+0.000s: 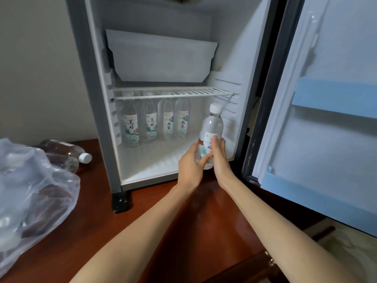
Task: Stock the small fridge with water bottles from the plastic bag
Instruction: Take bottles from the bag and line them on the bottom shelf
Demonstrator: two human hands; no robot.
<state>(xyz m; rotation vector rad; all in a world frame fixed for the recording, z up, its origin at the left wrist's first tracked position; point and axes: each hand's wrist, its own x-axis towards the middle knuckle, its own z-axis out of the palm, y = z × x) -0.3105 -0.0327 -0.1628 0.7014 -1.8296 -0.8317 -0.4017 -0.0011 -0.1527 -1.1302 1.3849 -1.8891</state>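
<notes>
While gripped two-handed — bottle near-upright, cap up.

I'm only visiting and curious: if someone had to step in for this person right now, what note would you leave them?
Hands: the left hand and right hand both grip one upright water bottle at the front right of the fridge, in its lower compartment.
Done: four bottles stand in a row at the back, under the wire shelf.
Left: set this bottle inside, then fetch more from the plastic bag on the table. A capped bottle lies at its far side.
</notes>
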